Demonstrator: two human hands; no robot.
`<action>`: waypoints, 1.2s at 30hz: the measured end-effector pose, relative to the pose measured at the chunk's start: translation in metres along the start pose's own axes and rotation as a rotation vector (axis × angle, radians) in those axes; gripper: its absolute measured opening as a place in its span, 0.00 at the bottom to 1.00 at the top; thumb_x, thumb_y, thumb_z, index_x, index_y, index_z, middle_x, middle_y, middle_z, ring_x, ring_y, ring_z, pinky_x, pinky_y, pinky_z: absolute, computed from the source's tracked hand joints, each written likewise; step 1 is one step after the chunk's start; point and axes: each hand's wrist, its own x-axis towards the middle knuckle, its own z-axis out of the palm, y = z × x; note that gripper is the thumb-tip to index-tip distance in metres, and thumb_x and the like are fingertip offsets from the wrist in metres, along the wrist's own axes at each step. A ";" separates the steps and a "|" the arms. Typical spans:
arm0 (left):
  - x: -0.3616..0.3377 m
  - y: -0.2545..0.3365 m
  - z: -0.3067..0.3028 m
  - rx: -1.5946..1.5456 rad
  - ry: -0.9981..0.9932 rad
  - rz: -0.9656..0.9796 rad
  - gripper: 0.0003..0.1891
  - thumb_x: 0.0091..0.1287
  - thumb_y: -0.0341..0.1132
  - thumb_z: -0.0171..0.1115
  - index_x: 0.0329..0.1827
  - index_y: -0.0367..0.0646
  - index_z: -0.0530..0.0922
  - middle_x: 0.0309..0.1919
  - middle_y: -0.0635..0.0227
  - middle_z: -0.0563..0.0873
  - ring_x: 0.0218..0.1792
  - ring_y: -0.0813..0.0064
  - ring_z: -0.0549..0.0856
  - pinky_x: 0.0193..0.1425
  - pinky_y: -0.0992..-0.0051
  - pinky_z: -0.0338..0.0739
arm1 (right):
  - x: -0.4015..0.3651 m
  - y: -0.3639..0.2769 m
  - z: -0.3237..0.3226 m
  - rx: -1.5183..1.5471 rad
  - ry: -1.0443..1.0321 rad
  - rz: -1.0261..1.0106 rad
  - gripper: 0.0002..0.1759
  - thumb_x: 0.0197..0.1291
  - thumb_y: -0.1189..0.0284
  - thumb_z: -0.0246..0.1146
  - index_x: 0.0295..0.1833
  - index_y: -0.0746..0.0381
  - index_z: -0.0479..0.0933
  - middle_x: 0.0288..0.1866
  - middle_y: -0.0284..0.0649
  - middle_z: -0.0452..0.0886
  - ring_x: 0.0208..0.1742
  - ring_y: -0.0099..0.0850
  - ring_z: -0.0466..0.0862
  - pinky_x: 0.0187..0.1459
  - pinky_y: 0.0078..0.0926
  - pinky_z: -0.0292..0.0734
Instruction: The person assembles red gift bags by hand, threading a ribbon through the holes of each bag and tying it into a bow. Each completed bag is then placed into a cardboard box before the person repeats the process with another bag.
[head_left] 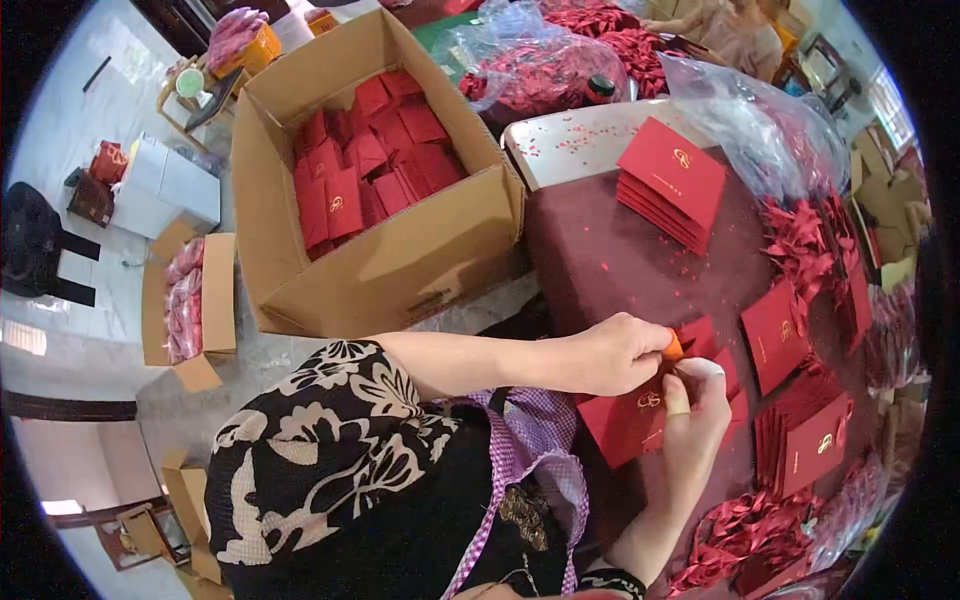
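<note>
My left hand (630, 350) is closed, with fingers curled in; a small orange piece (673, 345), perhaps a finger cover, shows at its fingertips. Just below it, my right hand (698, 400) pinches with the thumb over a red gift bag (635, 418) bearing a gold emblem. Both sets of fingertips meet near the bag's top edge, and what lies between them is too small to make out. Other red gift bags (775, 337) stand just beyond my hands. A fanned group of bags (815, 447) rests nearer my right arm.
A large cardboard box (400, 270) full of red bags stands to my left. On the dark red tabletop (575, 240) lies a stack of bags (672, 178), with red ribbon heaps (745, 540) and clear plastic (770, 120) around. Across the table sits another person (735, 40).
</note>
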 end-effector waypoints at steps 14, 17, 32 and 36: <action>0.007 -0.011 -0.012 0.078 -0.170 0.211 0.10 0.59 0.23 0.59 0.43 0.35 0.81 0.32 0.50 0.84 0.35 0.52 0.85 0.38 0.63 0.78 | -0.011 0.027 0.005 0.111 0.084 -0.006 0.08 0.60 0.74 0.68 0.35 0.64 0.76 0.27 0.26 0.75 0.26 0.14 0.69 0.29 0.12 0.65; 0.008 -0.019 -0.004 0.155 -0.121 0.314 0.04 0.56 0.24 0.61 0.33 0.34 0.78 0.26 0.52 0.82 0.33 0.50 0.82 0.36 0.58 0.76 | -0.013 0.025 0.002 0.221 0.046 0.046 0.08 0.60 0.73 0.69 0.36 0.64 0.76 0.27 0.26 0.75 0.26 0.14 0.70 0.29 0.12 0.65; 0.008 -0.015 -0.001 0.151 -0.178 0.365 0.05 0.58 0.25 0.61 0.32 0.38 0.73 0.29 0.58 0.76 0.35 0.53 0.77 0.43 0.59 0.70 | 0.009 -0.003 -0.025 -0.147 -0.097 -0.373 0.17 0.64 0.67 0.63 0.54 0.66 0.78 0.56 0.47 0.77 0.57 0.41 0.77 0.59 0.33 0.70; 0.008 -0.017 -0.004 0.054 -0.198 0.220 0.04 0.58 0.25 0.62 0.32 0.36 0.74 0.26 0.57 0.76 0.32 0.51 0.77 0.36 0.59 0.70 | 0.007 0.002 -0.026 0.038 -0.177 -0.241 0.14 0.64 0.68 0.63 0.50 0.67 0.78 0.50 0.46 0.79 0.50 0.38 0.79 0.53 0.30 0.73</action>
